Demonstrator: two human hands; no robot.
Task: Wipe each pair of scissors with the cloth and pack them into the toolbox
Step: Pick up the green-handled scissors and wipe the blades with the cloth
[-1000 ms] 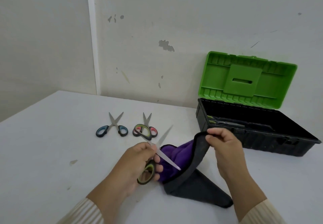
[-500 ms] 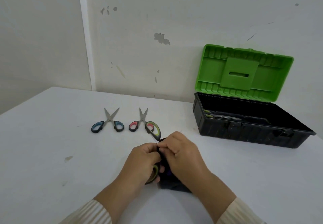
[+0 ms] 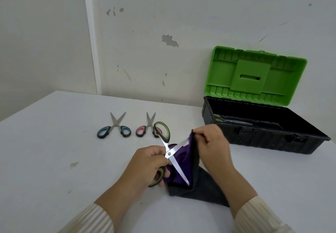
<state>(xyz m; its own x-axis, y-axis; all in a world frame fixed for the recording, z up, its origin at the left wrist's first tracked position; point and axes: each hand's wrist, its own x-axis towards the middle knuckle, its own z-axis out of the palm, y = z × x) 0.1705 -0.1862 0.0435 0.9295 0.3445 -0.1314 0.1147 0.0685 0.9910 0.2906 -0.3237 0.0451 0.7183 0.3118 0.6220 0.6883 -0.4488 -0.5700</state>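
My left hand (image 3: 148, 165) grips green-handled scissors (image 3: 169, 153) near the pivot, blades spread wide open over the cloth. The cloth (image 3: 183, 167) is dark grey outside and purple inside. My right hand (image 3: 212, 145) pinches its upper edge around the tip of one blade. Blue-handled scissors (image 3: 114, 130) and red-handled scissors (image 3: 148, 128) lie on the table behind, blades pointing to the wall. The toolbox (image 3: 269, 141) stands open at the right, black base and green lid (image 3: 254, 76); another pair of scissors (image 3: 231, 121) lies inside at its left end.
The white table (image 3: 54, 141) meets a scuffed white wall at the back. The toolbox lid leans against that wall. Small stains mark the table left of my hands.
Half a second ago both hands were pressed together over the cloth and scissors. Now my right hand has pulled up and right along a blade, and the scissors show spread open.
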